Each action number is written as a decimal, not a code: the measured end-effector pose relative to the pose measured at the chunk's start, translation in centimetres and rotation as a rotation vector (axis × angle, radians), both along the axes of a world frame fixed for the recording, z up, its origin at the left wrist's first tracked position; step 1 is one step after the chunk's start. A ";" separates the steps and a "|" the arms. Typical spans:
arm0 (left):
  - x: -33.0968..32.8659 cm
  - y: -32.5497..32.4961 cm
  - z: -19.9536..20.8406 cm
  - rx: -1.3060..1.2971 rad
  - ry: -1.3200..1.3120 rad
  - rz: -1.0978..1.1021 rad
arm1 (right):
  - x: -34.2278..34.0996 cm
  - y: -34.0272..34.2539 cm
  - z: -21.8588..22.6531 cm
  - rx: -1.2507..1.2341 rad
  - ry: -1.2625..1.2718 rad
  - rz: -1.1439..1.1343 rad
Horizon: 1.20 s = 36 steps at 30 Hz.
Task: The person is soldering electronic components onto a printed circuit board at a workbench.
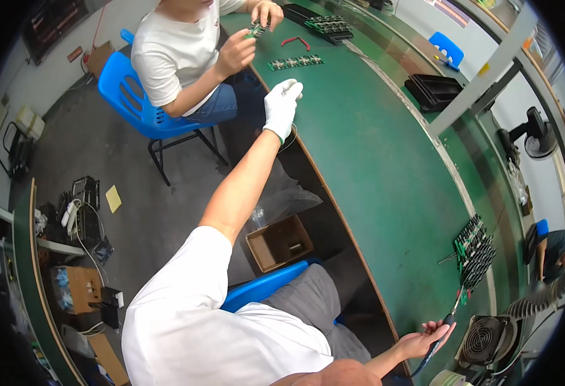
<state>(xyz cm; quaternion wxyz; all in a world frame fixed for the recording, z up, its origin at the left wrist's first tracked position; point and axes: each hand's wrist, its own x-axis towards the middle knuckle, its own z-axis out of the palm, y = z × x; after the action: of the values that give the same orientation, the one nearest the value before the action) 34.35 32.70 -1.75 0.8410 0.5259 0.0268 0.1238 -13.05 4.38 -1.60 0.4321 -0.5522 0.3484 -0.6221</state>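
Note:
My left hand point(282, 106), in a white glove, is stretched out over the table's near edge, close to the other person. Its fingers are curled together, and whatever they may hold is hidden. On the table just beyond it lies a green circuit board strip point(296, 62). My bare right hand point(424, 341) grips a soldering iron point(449, 319) by its dark handle, the cord trailing below. The iron's tip points at a small green and red piece point(464, 296) beside a pile of circuit boards point(475, 253); contact cannot be made out.
Across from me a seated person holds a small circuit board point(255, 30) in both hands. A red curved object point(295, 42) and black trays point(433, 92) rest on the green table point(372, 174). A fan unit point(484, 340) stands near my right hand. Below is a cardboard box point(279, 243).

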 end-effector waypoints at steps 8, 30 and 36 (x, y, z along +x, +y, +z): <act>1.7 0.2 -1.9 0.323 -0.277 0.162 | 0.0 -0.2 -0.2 0.034 -0.040 -0.044; -16.7 -4.2 2.8 -0.008 0.047 -0.568 | -1.1 3.4 -1.2 0.002 -0.172 0.154; -32.5 -9.0 3.8 0.149 0.243 -1.192 | -2.1 6.1 -1.7 -0.551 0.204 0.255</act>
<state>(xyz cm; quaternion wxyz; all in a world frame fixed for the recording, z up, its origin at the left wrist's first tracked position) 1.87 23.74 2.08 0.7175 0.5182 -0.1849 -0.4272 -15.11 10.51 -3.28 0.3034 -0.7472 0.1364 -0.5753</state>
